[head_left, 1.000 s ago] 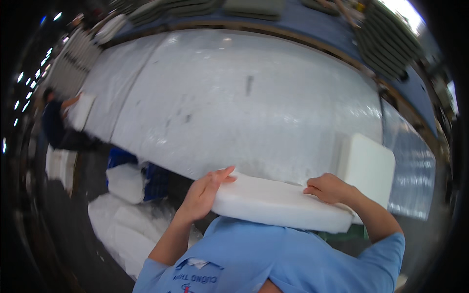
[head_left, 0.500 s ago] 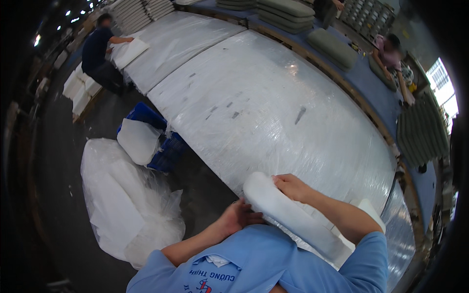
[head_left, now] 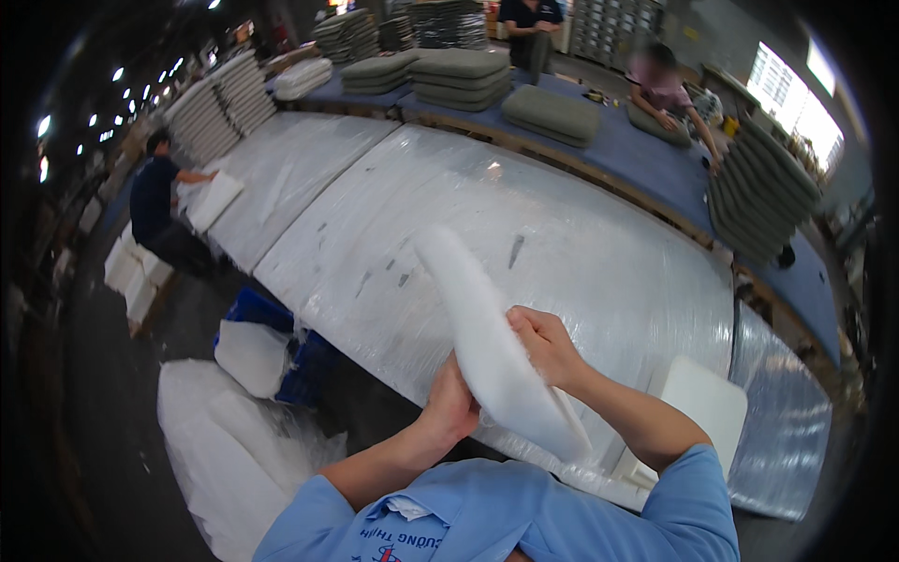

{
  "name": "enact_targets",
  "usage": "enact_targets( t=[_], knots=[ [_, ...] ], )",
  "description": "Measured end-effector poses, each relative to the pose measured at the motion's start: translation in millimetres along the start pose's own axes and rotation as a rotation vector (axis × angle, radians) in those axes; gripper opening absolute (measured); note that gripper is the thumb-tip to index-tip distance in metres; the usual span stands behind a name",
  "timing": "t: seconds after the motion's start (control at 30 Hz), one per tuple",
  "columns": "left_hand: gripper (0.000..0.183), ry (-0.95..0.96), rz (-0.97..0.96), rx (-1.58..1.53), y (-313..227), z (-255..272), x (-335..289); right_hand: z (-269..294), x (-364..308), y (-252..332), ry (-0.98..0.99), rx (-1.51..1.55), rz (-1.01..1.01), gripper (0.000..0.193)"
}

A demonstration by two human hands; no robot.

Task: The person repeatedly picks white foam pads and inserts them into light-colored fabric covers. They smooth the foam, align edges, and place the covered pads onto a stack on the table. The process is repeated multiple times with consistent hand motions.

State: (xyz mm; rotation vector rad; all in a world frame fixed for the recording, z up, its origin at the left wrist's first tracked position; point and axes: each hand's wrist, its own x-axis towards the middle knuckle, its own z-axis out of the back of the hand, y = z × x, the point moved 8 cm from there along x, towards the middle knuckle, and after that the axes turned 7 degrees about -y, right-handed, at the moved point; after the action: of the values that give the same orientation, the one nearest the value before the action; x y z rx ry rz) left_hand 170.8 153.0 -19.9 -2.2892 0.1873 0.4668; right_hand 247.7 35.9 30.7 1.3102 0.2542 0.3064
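Observation:
A white padded cushion (head_left: 487, 351), long and slightly curved, is held on edge in front of my chest. Its far end leans up and away over the plastic-wrapped table (head_left: 581, 272). My left hand (head_left: 452, 401) grips its left face, with the fingers partly hidden against it. On the opposite side, my right hand (head_left: 545, 348) is closed round the cushion's edge, thumb on top. Beside my right forearm, another white cushion (head_left: 702, 412) lies on the table.
Left of the table are a blue crate (head_left: 309, 370) holding a white piece (head_left: 253, 356) and a large clear plastic bag (head_left: 215, 450) of white pieces. A co-worker (head_left: 164, 206) handles a white cushion at far left. Grey-green cushions (head_left: 552, 117) line the blue table (head_left: 646, 150) behind.
The held cushion has been raised and swung so its far end points away from me. Both hands now grip it near its middle. The view has tilted upward.

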Motion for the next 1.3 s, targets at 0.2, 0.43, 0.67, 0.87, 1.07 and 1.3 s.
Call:
enact_targets(
  t=[0.2,0.43,0.67,0.87,1.07,1.3],
  knots=[
    [0.048,-0.189,-0.083,0.109,30,7,42,15,12,-53,-0.122,0.282,0.054,0.043],
    [0.054,-0.087,-0.218,0.004,19,-10,38,32,32,-94,-0.241,0.124,0.023,0.047],
    [0.039,-0.05,-1.106,0.943,1,-51,-23,13,38,-102,-0.044,0.343,-0.028,0.043],
    [0.036,-0.102,-1.163,1.227,31,-61,-38,32,-52,-116,0.084,0.393,0.063,0.037],
    [0.039,0.035,-1.172,1.518,124,-69,-69,51,-116,-175,-0.009,0.311,0.103,0.035],
    [0.04,0.192,-1.116,1.785,132,-94,-62,80,-177,-195,-0.241,0.357,0.05,0.036]
  ],
)
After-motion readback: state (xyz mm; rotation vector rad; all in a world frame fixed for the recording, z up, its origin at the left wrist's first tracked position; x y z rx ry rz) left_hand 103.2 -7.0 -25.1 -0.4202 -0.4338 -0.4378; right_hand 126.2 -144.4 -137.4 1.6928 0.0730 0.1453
